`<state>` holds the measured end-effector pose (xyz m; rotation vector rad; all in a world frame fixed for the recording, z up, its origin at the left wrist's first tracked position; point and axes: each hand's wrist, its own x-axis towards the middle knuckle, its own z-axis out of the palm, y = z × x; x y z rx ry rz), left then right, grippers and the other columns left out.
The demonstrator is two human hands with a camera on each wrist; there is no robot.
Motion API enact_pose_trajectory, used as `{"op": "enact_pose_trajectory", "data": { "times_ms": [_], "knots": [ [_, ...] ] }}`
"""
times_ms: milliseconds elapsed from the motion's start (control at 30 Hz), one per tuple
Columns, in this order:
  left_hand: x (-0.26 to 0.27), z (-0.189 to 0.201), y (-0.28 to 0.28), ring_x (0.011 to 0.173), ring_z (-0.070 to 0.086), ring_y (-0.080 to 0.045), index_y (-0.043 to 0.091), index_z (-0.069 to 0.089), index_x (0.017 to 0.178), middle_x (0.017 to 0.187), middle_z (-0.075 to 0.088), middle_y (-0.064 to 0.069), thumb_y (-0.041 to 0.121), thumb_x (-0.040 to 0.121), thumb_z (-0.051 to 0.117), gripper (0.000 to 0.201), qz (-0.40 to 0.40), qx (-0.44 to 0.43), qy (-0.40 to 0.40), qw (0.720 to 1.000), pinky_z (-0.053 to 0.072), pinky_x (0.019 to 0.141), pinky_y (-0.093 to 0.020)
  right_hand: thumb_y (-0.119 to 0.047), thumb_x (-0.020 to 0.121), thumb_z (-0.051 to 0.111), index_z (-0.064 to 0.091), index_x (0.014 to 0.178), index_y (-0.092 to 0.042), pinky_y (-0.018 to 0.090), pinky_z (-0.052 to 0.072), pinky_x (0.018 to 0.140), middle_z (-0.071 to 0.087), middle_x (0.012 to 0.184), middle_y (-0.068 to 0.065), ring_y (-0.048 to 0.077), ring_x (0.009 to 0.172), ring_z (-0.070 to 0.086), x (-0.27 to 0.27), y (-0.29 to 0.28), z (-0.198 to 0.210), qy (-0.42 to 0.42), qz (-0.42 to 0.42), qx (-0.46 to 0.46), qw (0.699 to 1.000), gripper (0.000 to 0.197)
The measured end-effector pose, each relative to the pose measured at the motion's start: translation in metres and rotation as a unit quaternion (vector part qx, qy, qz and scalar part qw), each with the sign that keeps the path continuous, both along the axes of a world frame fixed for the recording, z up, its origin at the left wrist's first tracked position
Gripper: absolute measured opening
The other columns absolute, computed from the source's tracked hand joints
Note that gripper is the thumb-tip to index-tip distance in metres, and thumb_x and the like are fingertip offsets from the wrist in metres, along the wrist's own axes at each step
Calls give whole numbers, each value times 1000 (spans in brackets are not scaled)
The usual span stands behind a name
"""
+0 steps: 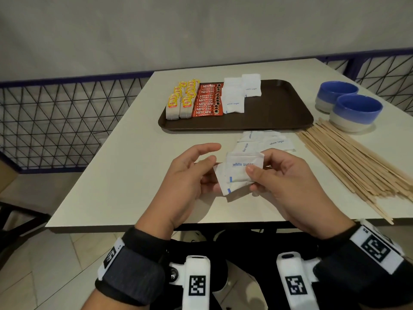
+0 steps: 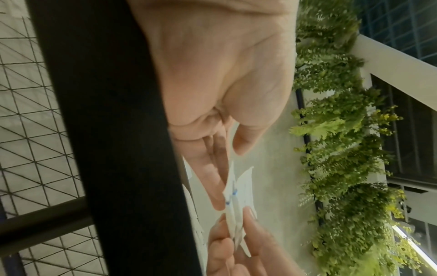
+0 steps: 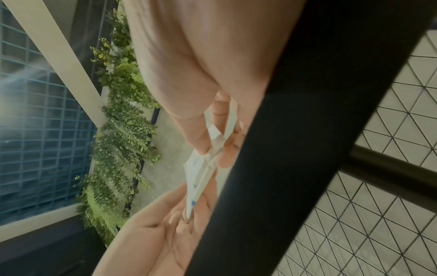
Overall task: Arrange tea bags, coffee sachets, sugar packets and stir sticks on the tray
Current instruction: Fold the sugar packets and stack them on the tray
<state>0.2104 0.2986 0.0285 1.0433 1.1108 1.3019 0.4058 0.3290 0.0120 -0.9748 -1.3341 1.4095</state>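
Two or three sugar packets (image 1: 238, 175) held up above the near half of the table (image 1: 125, 175), pinched between both hands. Right hand (image 1: 288, 186) at 3 o'clock of the small stack, thumb pressed on the printed face, fingers curled behind. Left hand (image 1: 190, 175) at 9 o'clock, thumb and lower fingers nipping the edge, forefinger lifted off and straight. From the wrist views, packets (image 2: 232, 205) seen edge-on and fanned slightly apart, so probably being squared up or counted off before laying down; the same fan (image 3: 201, 177) caught between the right thumb and fingertips.

On the brown tray (image 1: 279, 104), at 12 o'clock of the hands, already in neat columns: tea bags (image 1: 181, 101) at the 9 o'clock end, coffee sachets (image 1: 207, 100) just beside them, then two rows of sugar (image 1: 242, 92), the further-right row short. Likely the reason for the stack in hand: to lengthen that row. Right half of the tray bare, presumably kept for the stir sticks (image 1: 348, 162), lying loose on the table at 2 o'clock of the hands, none yet on the tray.

More loose sugar (image 1: 263, 140) on the table between the hands and the tray's near rim. Two blue-and-white bowls (image 1: 348, 106) touching, at 3 o'clock of the tray.
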Motion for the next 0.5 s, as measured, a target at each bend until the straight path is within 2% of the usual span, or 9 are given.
{"op": "enact_pose_trajectory", "data": {
  "times_ms": [100, 200, 300, 367, 433, 500],
  "knots": [
    [0, 0, -1, 85, 67, -34, 16, 65, 124, 102, 72, -28, 23, 94, 65, 30, -17, 2, -1, 1000, 58, 75, -40, -9, 91, 73, 68, 95, -7, 38, 52, 68, 77, 90, 1, 12, 64, 66, 0, -1, 1, -30, -5, 21, 999, 6],
    [0, -1, -2, 92, 74, -35, 19, 60, 129, 102, 77, -19, 15, 87, 76, 45, -37, 13, 32, 999, 60, 83, -42, -6, 87, 76, 65, 95, -11, 35, 54, 65, 73, 82, -4, 12, 64, 67, -1, -1, 2, -44, -4, 24, 999, 15],
    [0, -3, -3, 87, 75, -30, 20, 60, 129, 100, 78, -16, -1, 91, 68, 44, -41, 20, 45, 998, 59, 73, -37, -3, 84, 79, 63, 106, -18, 37, 56, 65, 74, 91, 2, 18, 77, 72, -2, 0, 1, -36, -6, 23, 999, 31],
    [-1, -3, -3, 86, 75, -27, 20, 60, 128, 100, 78, -15, -4, 91, 66, 44, -37, 21, 43, 998, 59, 71, -34, -4, 84, 79, 64, 113, -20, 37, 58, 68, 76, 94, 5, 21, 84, 75, -2, 0, 0, -34, -1, 22, 999, 37],
    [-1, -3, -3, 88, 75, -27, 20, 60, 127, 101, 78, -15, -4, 91, 66, 44, -33, 24, 42, 998, 59, 70, -33, -7, 86, 77, 69, 111, -18, 37, 59, 73, 77, 95, 6, 20, 84, 75, -4, 0, -1, -46, 11, 35, 998, 28],
    [-2, -3, -3, 88, 75, -27, 19, 60, 128, 101, 78, -15, -4, 91, 66, 44, -25, 24, 40, 999, 58, 69, -32, -10, 90, 75, 76, 97, -18, 37, 59, 74, 77, 91, 9, 19, 77, 72, -5, -2, -1, -51, 23, 49, 997, 11]
  ]
}}
